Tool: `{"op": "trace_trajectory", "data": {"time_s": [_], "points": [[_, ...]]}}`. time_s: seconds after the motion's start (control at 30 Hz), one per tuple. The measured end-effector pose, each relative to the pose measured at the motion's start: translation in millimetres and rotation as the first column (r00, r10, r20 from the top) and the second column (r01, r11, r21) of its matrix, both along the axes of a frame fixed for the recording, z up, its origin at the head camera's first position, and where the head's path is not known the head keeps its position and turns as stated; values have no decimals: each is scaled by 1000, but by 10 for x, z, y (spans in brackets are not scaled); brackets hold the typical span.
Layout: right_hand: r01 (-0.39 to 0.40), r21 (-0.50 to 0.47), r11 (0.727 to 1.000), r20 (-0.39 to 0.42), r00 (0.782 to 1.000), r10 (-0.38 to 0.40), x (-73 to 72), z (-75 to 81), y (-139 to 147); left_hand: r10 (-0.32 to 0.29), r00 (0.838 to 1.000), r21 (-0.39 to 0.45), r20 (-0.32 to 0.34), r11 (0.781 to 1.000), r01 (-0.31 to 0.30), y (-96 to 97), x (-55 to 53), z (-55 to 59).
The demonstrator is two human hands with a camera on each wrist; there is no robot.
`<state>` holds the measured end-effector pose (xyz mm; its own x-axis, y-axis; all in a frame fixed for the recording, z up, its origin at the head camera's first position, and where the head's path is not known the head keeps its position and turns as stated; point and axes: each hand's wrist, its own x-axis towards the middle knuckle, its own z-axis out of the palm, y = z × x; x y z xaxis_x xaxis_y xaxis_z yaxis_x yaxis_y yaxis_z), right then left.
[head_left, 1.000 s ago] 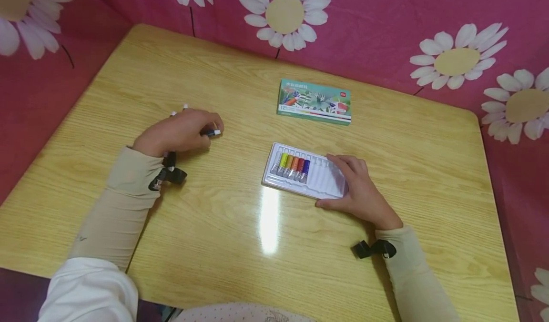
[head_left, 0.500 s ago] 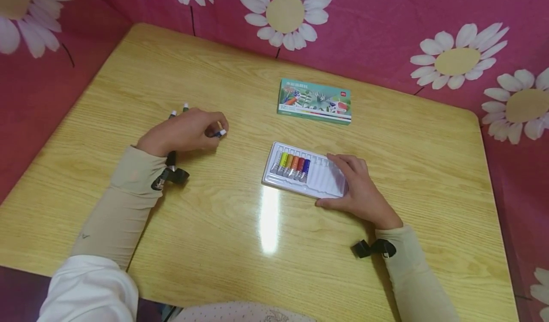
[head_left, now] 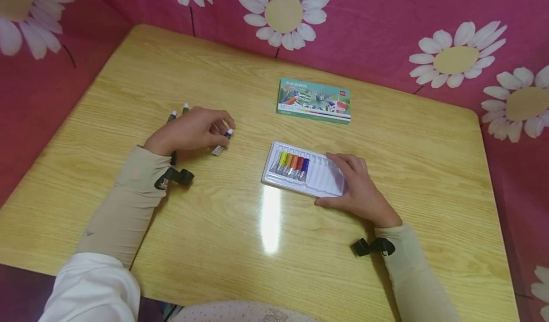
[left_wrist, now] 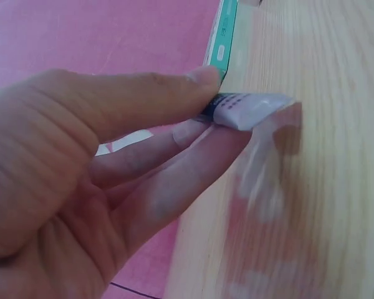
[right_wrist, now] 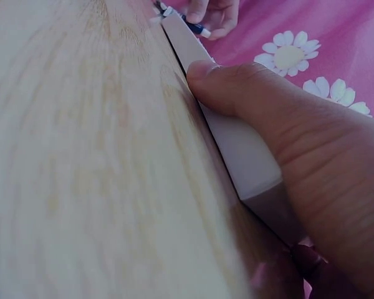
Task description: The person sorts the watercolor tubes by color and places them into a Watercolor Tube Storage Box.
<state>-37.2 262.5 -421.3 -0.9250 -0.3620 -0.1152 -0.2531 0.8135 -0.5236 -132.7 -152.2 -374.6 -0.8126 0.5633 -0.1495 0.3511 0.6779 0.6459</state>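
My left hand [head_left: 195, 130] pinches a paint tube [left_wrist: 252, 109] with a dark band, a white cap and a flat silvery tail, between thumb and fingers. In the head view the tube slants, cap up and to the right, left of the white plastic tray [head_left: 286, 185]. My right hand [head_left: 358, 188] grips the tray's right end, thumb on the near side and fingers on the far side. Several paint tubes [head_left: 294, 166], from white and yellow through orange and red to blue, lie side by side in the tray's left slots. The slots to their right hold nothing.
Two more dark tubes with white caps [head_left: 172, 115] lie on the wooden table [head_left: 223, 236], partly hidden behind my left hand and wrist. A green printed paint box [head_left: 314, 101] lies beyond the tray. Pink flowered cloth [head_left: 364, 22] borders the table.
My left hand has shifted right toward the tray with the tube, which has turned so its silvery tail now shows. My right hand and the tray have stayed in place.
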Motion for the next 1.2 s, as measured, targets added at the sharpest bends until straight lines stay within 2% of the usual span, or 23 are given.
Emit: {"op": "trace_trajectory", "data": {"time_s": [0.4, 1.2], "points": [[-6, -8, 1000, -7, 1000, 6, -2, -8, -7, 1, 1000, 22, -1, 1000, -1, 152, 12, 33], [-15, -11, 1000, -31, 999, 15, -15, -25, 8, -19, 997, 109, 71, 994, 11, 345, 20, 157]]}}
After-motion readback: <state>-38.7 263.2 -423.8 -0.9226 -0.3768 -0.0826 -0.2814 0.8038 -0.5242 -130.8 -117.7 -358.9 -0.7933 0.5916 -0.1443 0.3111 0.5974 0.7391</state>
